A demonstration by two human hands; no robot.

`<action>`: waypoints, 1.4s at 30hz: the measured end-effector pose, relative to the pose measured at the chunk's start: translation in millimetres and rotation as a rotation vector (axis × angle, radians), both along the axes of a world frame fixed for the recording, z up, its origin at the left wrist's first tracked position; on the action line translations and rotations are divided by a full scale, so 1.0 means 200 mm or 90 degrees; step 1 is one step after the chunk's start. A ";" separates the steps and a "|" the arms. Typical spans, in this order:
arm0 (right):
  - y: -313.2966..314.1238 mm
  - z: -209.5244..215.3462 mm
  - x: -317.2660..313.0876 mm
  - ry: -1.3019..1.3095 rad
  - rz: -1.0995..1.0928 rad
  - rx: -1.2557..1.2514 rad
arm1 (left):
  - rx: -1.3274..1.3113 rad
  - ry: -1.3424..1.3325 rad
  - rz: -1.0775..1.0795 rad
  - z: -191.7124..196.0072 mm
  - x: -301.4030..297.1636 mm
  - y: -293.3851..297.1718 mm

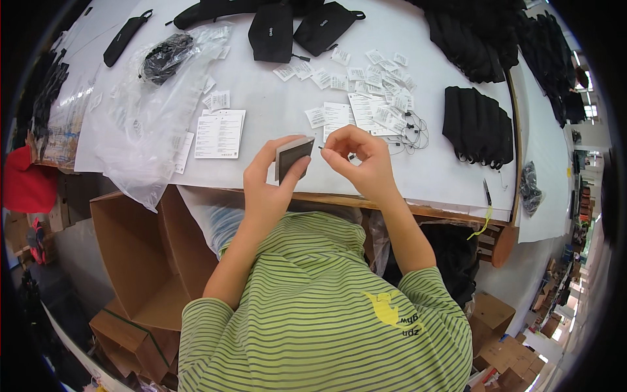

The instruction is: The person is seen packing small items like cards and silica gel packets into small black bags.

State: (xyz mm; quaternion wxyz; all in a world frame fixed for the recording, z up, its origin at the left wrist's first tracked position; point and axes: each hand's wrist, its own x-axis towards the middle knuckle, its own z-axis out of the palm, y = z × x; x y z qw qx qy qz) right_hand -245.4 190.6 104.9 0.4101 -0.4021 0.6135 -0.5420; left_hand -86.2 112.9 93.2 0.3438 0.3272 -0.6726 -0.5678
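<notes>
The left hand (268, 179) is clamped on a dark-faced stack of cards (295, 159), held up just over the front edge of the white table (268, 91). Just right of it, the right hand (362, 163) has its thumb and forefinger pinched on a small black piece (321, 148), too small to make out. Beyond the hands lie white sheets (219, 134), loose white tags (373, 77) and thin black strings (411, 135). 2 black pouches (272, 34) lie farther back; a clear plastic bag (134, 140) sprawls at left.
</notes>
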 end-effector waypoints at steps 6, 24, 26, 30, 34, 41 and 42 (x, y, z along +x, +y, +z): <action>-0.02 0.03 0.08 0.087 -0.047 -0.056 | -0.162 0.000 0.035 -0.01 0.04 0.00; -0.01 -0.02 0.12 0.234 -0.140 -0.143 | -0.175 -0.045 0.010 -0.03 0.01 0.01; 0.01 -0.01 0.13 0.270 -0.127 -0.193 | 0.043 0.030 0.013 -0.07 0.04 0.02; 0.01 -0.03 0.13 0.216 -0.129 -0.201 | 0.212 0.074 0.022 -0.04 0.03 0.04; 0.01 -0.04 0.12 0.190 -0.136 -0.199 | 0.210 0.099 0.025 -0.07 0.02 0.04; 0.02 -0.02 0.11 0.157 -0.135 -0.174 | 0.008 0.025 0.036 -0.10 0.00 0.04; 0.02 -0.02 0.11 0.144 -0.136 -0.161 | -0.094 -0.002 0.026 -0.11 -0.01 0.03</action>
